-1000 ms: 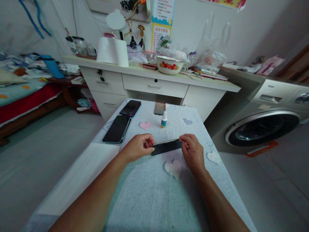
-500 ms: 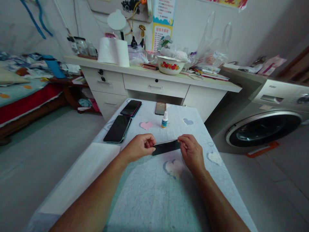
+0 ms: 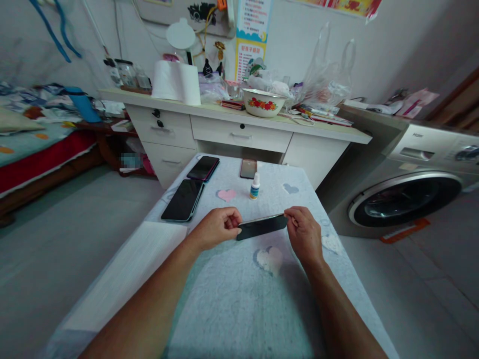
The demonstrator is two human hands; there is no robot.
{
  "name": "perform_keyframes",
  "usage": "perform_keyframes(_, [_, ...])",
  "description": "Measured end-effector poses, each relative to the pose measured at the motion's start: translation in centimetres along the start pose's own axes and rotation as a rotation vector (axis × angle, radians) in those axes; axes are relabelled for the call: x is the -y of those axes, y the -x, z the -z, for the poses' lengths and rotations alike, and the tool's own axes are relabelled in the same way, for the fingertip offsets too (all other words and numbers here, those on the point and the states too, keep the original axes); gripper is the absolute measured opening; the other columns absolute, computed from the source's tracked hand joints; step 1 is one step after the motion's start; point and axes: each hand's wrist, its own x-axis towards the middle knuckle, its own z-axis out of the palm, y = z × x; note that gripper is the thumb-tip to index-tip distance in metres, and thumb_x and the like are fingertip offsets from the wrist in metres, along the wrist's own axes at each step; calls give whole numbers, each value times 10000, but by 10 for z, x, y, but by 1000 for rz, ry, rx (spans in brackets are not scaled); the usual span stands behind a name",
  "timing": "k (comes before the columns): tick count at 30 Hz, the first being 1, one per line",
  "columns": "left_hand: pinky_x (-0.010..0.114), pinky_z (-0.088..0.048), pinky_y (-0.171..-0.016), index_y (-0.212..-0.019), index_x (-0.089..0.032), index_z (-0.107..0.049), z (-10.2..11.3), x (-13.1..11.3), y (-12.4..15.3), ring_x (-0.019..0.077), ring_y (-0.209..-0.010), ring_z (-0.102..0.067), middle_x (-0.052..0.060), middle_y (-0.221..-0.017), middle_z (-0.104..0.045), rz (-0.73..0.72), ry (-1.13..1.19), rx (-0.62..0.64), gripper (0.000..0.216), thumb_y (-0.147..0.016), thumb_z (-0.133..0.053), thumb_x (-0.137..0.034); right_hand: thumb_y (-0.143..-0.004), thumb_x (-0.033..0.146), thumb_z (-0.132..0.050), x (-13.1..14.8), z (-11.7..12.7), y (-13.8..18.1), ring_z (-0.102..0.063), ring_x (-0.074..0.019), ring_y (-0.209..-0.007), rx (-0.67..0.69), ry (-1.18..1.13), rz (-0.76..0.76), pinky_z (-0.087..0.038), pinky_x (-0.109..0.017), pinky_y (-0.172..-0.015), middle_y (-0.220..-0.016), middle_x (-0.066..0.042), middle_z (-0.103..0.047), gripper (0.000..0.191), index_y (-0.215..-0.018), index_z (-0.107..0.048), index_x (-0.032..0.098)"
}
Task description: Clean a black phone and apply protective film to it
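Observation:
A dark phone [image 3: 262,227] is held lengthwise between my hands, tilted with its long edge toward me a little lower, just over the cloth. My left hand [image 3: 217,228] pinches its left end between thumb and fingers. At the far right corner, the bent, closed fingertips of my right hand [image 3: 305,234] grip the phone's edge. Beyond the phone stands a small white bottle [image 3: 255,186] with a blue and yellow label. Two larger dark devices, one nearer [image 3: 183,199] and one farther [image 3: 203,168], lie at the left. Another phone [image 3: 248,168] rests at the table's far end.
A heart-patterned cloth covers the table [image 3: 232,309]. White sheet material [image 3: 127,274] lies along its left side. A white desk [image 3: 239,137] bearing a floral bowl [image 3: 263,103] and a paper roll [image 3: 175,82] stands beyond. A washing machine [image 3: 407,149] is at the right, a bed [image 3: 41,154] at the left.
My right hand has shifted slightly right along the phone, uncovering more of its dark face. My left hand keeps its hold in nearly the same place.

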Motion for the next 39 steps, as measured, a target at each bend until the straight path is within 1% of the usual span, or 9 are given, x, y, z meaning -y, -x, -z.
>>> perform_keyframes(8, [189,-376,-515,-756,-153,-561,0,1,0,85,-549,-482,-51,-603,-509,-9,-1,-4,94,-673,-597,-181,-803,91,-452,18,-4,1,-571,-167,-834,86,-39,73,-467,-278,-752,-935,-68,-605,221,-909,-626,175])
perform_keyframes(15, [195,-391,-547,-755,-158,-570,-1,2,0,90,-567,-499,-42,-627,-534,-44,-14,-47,88,-670,-588,-163,-805,65,-459,31,-1,-6,-560,-164,-839,214,-5,133,-451,-269,-771,-919,-65,-599,219,-894,-628,171])
perform_keyframes(19, [195,-388,-544,-744,-159,-564,-2,4,-1,92,-571,-502,-45,-621,-528,-63,-15,-74,79,-668,-582,-152,-806,61,-466,46,-2,-14,-553,-164,-826,299,49,151,-442,-271,-758,-889,-63,-593,211,-860,-637,171])
perform_keyframes(22, [193,-385,-540,-741,-155,-570,-2,3,-1,93,-573,-501,-46,-612,-527,-54,-11,-86,87,-657,-580,-138,-793,40,-469,58,-6,-17,-547,-152,-796,348,51,150,-436,-259,-734,-861,-54,-584,214,-826,-636,170])
perform_keyframes(26, [192,-380,-532,-716,-150,-567,-2,0,-1,88,-562,-488,-47,-597,-516,-44,-4,-98,51,-669,-587,-152,-804,42,-459,69,-18,-11,-542,-159,-826,331,5,161,-439,-268,-768,-885,-63,-585,220,-861,-632,164])
perform_keyframes(31, [189,-380,-513,-740,-151,-571,-3,4,-2,87,-552,-494,-44,-603,-530,-37,29,-105,89,-675,-619,-188,-815,66,-459,72,-29,-1,-545,-176,-868,264,-71,173,-446,-275,-801,-940,-74,-596,215,-904,-627,167])
perform_keyframes(34, [187,-375,-497,-735,-155,-555,-3,7,-2,87,-537,-492,-47,-593,-527,-32,35,-120,104,-673,-627,-197,-802,54,-454,69,-30,-2,-545,-175,-872,255,-77,171,-441,-271,-809,-941,-62,-596,238,-905,-621,189])
perform_keyframes(39, [190,-389,-513,-726,-161,-550,-3,5,-2,89,-549,-510,-47,-607,-540,-43,-13,-150,100,-648,-609,-138,-769,44,-456,62,-22,-8,-542,-171,-825,233,-37,136,-441,-276,-764,-878,-59,-586,232,-865,-619,177])
